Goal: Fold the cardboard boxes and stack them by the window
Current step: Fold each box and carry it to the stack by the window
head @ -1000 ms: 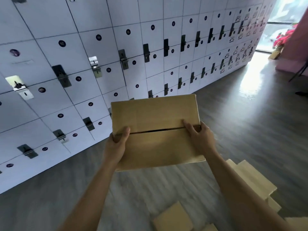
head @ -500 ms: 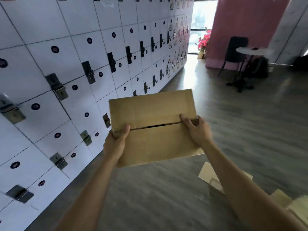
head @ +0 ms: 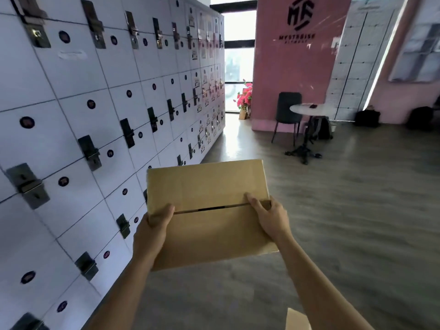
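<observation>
A folded brown cardboard box (head: 209, 186) is held up in front of me, its two top flaps meeting at a narrow dark seam. My left hand (head: 152, 231) grips the box's left edge, thumb on top near the seam. My right hand (head: 269, 216) grips the right edge with fingers pressed on the flaps at the seam. The bright window (head: 238, 60) shows far ahead, between the lockers and a pink wall.
A wall of white lockers (head: 95, 129) runs along my left. A pink wall (head: 292, 75), a dark chair (head: 288, 110) and a round table (head: 309, 110) stand ahead right. Pink flowers (head: 245, 96) sit by the window. A cardboard corner (head: 295, 320) lies on the grey floor.
My view has swung right and up, from the lockers toward the window and pink wall. Both hands keep the same hold on the box. The loose cardboard on the floor has dropped mostly out of view.
</observation>
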Demonstrator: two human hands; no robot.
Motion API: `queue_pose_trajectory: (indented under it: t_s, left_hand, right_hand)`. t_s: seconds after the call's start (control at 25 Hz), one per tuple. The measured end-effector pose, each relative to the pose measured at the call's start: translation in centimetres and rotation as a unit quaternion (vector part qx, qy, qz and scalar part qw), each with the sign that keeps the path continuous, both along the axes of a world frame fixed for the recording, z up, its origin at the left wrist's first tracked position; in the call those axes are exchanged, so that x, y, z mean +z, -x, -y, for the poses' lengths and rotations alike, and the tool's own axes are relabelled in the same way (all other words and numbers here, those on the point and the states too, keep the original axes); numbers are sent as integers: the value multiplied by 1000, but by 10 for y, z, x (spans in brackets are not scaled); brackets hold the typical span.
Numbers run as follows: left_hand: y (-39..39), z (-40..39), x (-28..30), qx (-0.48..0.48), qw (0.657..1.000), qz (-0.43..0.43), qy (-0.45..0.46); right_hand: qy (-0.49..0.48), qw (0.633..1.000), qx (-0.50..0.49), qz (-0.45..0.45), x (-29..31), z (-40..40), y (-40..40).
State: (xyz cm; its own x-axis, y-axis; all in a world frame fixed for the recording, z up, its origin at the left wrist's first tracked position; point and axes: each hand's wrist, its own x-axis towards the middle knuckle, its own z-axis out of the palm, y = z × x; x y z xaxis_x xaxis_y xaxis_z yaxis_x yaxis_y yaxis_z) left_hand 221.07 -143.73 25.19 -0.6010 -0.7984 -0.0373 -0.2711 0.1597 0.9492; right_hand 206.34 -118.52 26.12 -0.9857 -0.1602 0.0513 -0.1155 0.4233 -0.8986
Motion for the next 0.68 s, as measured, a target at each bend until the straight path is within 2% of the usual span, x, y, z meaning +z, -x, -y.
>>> queue_pose_trajectory:
  t_s: [0.16,0.32,0.68]
  left_hand:
    - [104,63,5,-10,1000,1,7]
    - [204,129,-8,-30,999,-11,-9]
    - [414,270,9,-112,993,-19,-15]
  right_hand:
    - [-10,1000,-13,-2,11,63,101]
    - [-20,999,-46,-16,-2,124,193]
    - [-4,994,-108,1,3,245,359]
